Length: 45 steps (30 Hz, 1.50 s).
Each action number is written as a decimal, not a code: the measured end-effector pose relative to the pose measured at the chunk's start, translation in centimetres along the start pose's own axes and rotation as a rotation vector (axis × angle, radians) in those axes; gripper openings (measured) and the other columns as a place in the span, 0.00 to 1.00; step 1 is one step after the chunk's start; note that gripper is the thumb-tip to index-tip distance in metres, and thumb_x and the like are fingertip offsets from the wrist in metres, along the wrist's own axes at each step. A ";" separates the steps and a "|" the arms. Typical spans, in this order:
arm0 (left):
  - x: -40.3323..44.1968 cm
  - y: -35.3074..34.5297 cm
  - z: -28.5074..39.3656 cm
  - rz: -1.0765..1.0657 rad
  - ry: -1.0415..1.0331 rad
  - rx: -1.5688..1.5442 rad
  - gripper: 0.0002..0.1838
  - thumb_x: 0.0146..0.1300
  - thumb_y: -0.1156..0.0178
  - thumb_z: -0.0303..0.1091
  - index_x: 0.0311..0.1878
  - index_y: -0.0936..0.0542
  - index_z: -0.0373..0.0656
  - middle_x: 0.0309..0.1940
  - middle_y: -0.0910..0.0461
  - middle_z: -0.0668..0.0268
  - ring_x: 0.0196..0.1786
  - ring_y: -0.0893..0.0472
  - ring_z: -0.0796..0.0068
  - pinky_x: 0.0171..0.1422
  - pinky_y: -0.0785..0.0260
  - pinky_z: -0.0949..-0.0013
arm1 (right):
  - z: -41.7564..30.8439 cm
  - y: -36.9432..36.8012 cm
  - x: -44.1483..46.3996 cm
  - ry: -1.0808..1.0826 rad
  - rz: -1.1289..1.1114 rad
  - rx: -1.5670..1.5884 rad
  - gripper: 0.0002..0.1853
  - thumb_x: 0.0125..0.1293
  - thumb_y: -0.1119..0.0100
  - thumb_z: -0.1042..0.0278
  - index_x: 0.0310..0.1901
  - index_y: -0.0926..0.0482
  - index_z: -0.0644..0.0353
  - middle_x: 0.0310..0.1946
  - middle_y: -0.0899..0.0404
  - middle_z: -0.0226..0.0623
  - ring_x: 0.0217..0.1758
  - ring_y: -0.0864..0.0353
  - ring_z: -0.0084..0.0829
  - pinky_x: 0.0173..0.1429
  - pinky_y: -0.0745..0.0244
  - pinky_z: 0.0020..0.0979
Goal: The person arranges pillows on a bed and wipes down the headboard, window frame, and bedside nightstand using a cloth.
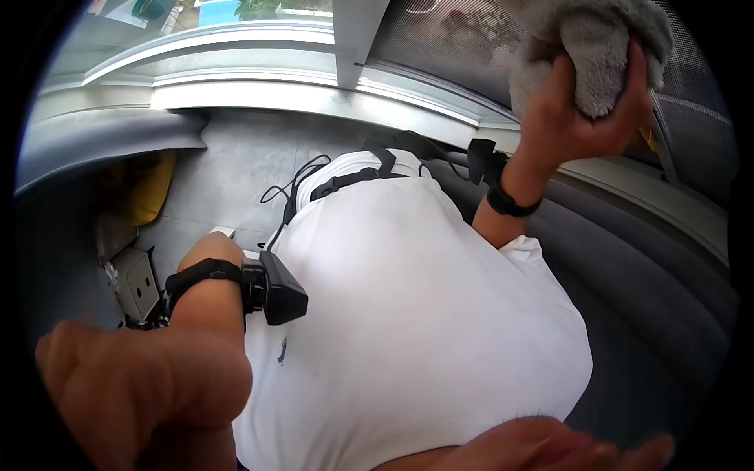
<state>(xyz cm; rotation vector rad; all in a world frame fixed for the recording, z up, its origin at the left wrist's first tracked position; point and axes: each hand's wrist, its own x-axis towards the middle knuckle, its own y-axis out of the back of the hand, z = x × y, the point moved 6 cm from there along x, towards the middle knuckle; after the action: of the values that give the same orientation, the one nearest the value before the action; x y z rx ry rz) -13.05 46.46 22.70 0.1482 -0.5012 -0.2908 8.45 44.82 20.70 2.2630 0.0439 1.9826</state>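
Note:
My right hand point(589, 118) is raised at the upper right, its fingers closed round a fluffy grey cleaning cloth point(601, 59). Part of the cloth bulges out between thumb and fingers, in front of a mesh window screen point(448, 35). Close to the camera at the lower left is my left hand point(141, 385), bent at the wrist. Its fingers run into the dark edge of the view, so their pose and anything in them are hidden. Black straps with small dark devices sit on both wrists, the left device point(284, 294) lying against my white shirt point(408, 314).
A white window frame point(243, 96) runs across the top. Grey padded cushioning point(628, 259) lies along the right side. On the grey floor point(236, 149), black cables point(298, 184) trail beside me. A yellow item point(151, 188) and a box-like object point(137, 282) are at the left.

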 end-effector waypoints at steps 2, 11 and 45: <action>0.0 0.1 1.0 0.004 -0.004 -0.012 0.27 0.69 0.47 0.51 0.57 0.21 0.36 0.49 0.19 0.52 0.52 0.19 0.60 0.59 0.29 0.62 | -1.9 -1.8 0.5 0.064 0.013 0.062 0.26 0.46 0.35 0.68 0.52 0.19 0.58 0.45 0.19 0.35 0.43 0.22 0.34 0.51 0.29 0.35; 0.2 3.0 4.8 -0.059 -0.054 -0.042 0.27 0.69 0.48 0.52 0.57 0.21 0.37 0.49 0.19 0.53 0.53 0.20 0.61 0.60 0.30 0.62 | -8.3 -6.4 6.4 0.309 -0.102 0.035 0.23 0.50 0.35 0.72 0.52 0.18 0.58 0.41 0.16 0.39 0.46 0.21 0.43 0.50 0.25 0.40; 4.3 0.9 -5.7 -0.312 -0.129 -0.200 0.31 0.71 0.52 0.58 0.58 0.22 0.39 0.52 0.19 0.55 0.58 0.22 0.63 0.65 0.34 0.62 | 9.0 1.2 -1.6 -0.183 0.041 -0.238 0.33 0.52 0.40 0.75 0.62 0.35 0.78 0.51 0.23 0.59 0.55 0.21 0.51 0.59 0.23 0.44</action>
<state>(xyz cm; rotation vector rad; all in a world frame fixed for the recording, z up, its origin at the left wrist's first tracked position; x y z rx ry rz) -6.46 46.34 19.88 0.0117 -0.5732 -0.6566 17.11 42.76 18.17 2.2917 -0.2453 1.6865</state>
